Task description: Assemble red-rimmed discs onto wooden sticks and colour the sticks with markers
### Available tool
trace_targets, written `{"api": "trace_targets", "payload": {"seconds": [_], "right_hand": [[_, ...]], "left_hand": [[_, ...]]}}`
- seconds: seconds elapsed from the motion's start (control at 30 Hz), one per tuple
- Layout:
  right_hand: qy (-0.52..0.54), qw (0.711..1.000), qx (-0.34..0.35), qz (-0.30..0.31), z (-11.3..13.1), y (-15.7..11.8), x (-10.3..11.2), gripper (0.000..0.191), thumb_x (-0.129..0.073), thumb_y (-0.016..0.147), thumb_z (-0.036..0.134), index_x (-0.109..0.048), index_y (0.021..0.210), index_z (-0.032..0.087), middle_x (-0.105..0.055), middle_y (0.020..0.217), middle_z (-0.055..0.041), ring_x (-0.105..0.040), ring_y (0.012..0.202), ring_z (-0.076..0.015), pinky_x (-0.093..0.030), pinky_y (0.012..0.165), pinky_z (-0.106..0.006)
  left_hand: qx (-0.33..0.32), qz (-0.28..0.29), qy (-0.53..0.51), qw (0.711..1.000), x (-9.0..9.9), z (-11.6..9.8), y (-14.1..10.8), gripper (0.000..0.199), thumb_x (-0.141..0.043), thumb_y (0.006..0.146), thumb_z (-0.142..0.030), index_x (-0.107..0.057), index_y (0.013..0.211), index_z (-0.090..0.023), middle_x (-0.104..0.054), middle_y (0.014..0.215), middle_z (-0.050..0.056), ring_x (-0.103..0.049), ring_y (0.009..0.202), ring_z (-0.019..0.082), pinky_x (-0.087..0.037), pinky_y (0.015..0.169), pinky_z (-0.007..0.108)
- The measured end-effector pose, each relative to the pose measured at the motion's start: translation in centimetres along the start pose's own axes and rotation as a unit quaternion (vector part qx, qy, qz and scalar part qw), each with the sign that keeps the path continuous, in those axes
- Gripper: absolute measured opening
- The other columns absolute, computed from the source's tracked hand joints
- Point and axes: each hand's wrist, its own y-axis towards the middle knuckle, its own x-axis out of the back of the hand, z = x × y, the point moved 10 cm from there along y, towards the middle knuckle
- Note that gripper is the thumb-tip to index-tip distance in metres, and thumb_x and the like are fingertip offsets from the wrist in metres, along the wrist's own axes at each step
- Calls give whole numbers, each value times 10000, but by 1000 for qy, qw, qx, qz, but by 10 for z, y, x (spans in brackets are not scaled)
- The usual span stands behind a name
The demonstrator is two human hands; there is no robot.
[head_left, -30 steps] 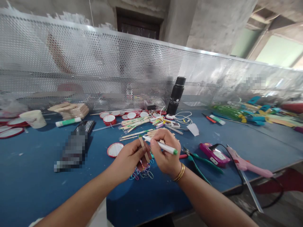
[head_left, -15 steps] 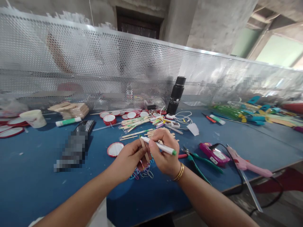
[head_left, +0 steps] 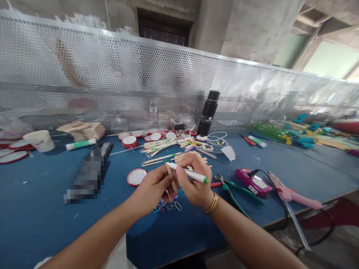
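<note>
My left grip pinches a light, stiff stick mid-length; my right clamps a smooth marker.

White marker, green end; plain blue table.

1 gold chain bracelet

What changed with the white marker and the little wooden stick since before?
The right hand slid the white marker with a green end slightly left, so its tip now reaches the flat wooden stick's green end. Nothing was picked up or let go. The left hand stayed put, gripping the stick.
</note>
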Motion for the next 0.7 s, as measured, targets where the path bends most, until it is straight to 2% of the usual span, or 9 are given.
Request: {"api": "trace_targets", "payload": {"seconds": [0.43, 0.6, 0.7], "right_hand": [[-12, 1000, -25, -10, -7, 0, 3, 103, -582, 879, 190, -556, 786, 225, -598, 726, 10, -572, 676, -152, -456, 650, -315], [-13, 1000, -11, -22, -2, 2, 7, 127, -564, 897, 180, -552, 780, 228, -601, 721, 10, -575, 686, -154, -461, 660, -320], [8, 1000, -21, -17, -6, 0, 5, 76, -573, 928, 182, -610, 883, 230, -653, 760, 10, -613, 707, -150, -488, 688, -319]], "left_hand": [[1, 4, -6, 1000, -1, -2, 1, 355, -678, 845, -512, -552, 772, -189, -599, 613, -17, -561, 506, 116, -431, 469, 223], [11, -3, -6, 1000, 1, 0, 0, 336, -676, 854, -498, -557, 799, -189, -604, 634, -14, -568, 509, 118, -432, 469, 223], [4, -2, 2, 1000, 2, 0, 0, 333, -659, 869, -495, -559, 797, -186, -605, 645, -8, -566, 519, 117, -433, 478, 224]]}}
